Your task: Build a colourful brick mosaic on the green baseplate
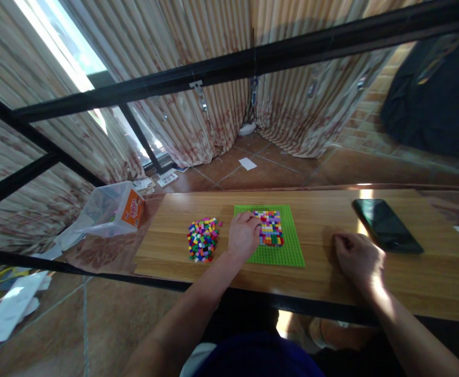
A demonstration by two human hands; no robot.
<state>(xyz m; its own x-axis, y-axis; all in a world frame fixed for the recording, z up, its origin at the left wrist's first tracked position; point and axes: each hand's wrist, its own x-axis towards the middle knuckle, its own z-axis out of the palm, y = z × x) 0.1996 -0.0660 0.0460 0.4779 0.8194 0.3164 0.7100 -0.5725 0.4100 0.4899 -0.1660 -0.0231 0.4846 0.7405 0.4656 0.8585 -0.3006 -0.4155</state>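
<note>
A flat, square green studded plastic baseplate [293,248] lies on the long wood-grain table [319,209], near its middle, carrying 1 square patch of small multicoloured plastic bricks [271,229] set close together, with bare green studs visible to the right of it and below. The left hand [244,234] is over the baseplate's left side, its fingertips at the patch's left edge and covering part of it; its grip is bunched, fingers bent toward the thumb, but I cannot tell whether a brick is pinched there. Left of that hand, apart from the baseplate, is a loose heap of small multicoloured plastic bricks [203,241], with 1 pink brick [220,223] just off its right edge. The right hand [359,259] rests on the table well to the right of the baseplate, its grip folded into a loose fist. Just beside it lies a black rectangular smartphone [389,226], set at a slant. Beyond the table's left end stands a clear plastic box [106,212] with an orange label [133,208].
</note>
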